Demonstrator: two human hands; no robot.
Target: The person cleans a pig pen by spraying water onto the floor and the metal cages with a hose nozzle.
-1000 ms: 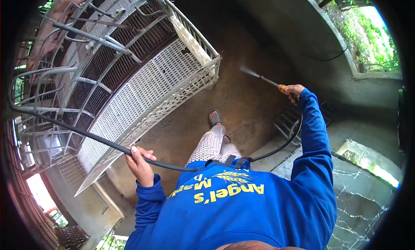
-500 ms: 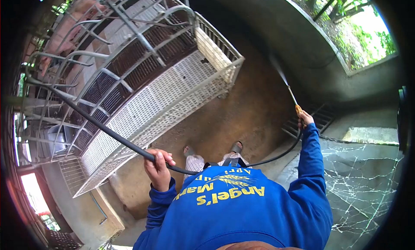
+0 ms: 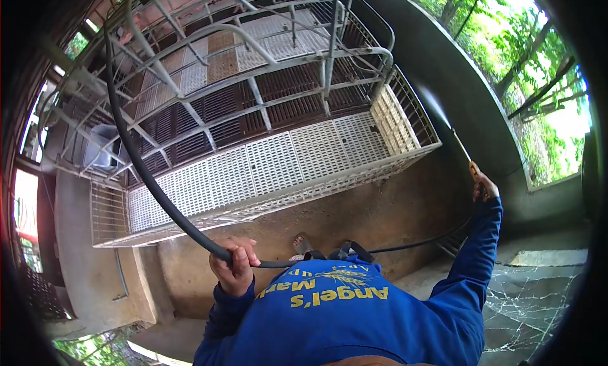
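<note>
My right hand grips the orange-yellow handle of a spray gun, held out to the right at arm's length. A white jet of water leaves its thin metal lance toward the wall. In my left hand is a thick black hose, fingers wrapped round it near my waist. From there the hose rises in a curve to the upper left, over the pen rails. Its other end passes across my front toward the spray gun.
A raised pen with white slatted floor panels and metal rails stands ahead. Part of a pink pig shows behind the rails. A concrete wall with a large opening runs along the right. Cobwebs spread at lower right.
My view has turned, so the pen sits further right and more level. My right hand and the spray gun now appear further right, and the hose bends more steeply upward.
</note>
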